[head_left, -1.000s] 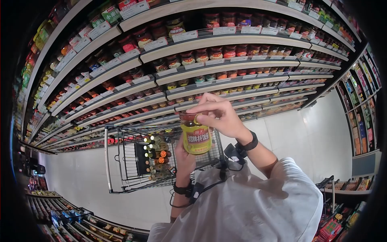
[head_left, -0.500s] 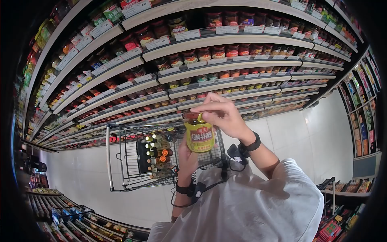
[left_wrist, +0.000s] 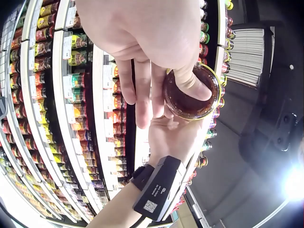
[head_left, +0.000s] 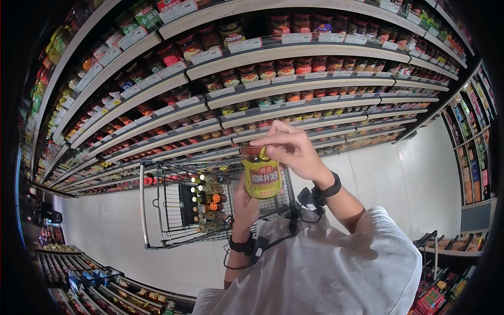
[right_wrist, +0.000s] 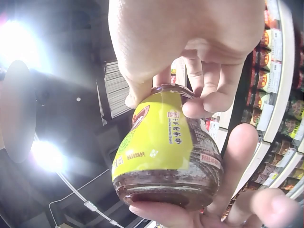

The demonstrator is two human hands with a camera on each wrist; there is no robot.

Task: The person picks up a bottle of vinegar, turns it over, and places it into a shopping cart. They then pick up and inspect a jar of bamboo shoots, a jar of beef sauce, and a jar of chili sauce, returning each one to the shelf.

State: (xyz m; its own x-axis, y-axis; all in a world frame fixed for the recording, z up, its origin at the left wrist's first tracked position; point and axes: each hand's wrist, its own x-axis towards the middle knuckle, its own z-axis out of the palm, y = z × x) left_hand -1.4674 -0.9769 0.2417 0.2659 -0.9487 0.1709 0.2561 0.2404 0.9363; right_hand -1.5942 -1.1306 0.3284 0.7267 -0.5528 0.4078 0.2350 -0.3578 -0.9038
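Note:
A glass jar of sauce [head_left: 262, 182] with a yellow-green label and dark reddish lid is held upright in front of the person's chest. From above, the right hand [head_left: 291, 151] grips it at the lid and neck, thumb on the near side and fingers over the top. The left hand [head_left: 244, 207] holds it low down, partly hidden behind the jar. In the left wrist view the left thumb [left_wrist: 192, 88] presses on the jar's dark base [left_wrist: 183, 105], its other fingers reaching alongside. The right wrist view shows the label [right_wrist: 164, 137] close up.
A wire shopping cart [head_left: 152, 239] stands beside the person, with several bottles [head_left: 215, 198] in it. Long shelves [head_left: 315, 52] of jars with price tags rise in front. More racks [head_left: 475, 163] stand at the far right, over a pale tiled floor [head_left: 378, 163].
Over the last second the jar and both hands have shifted slightly to the right in the head view. The grip of both hands on the jar looks the same.

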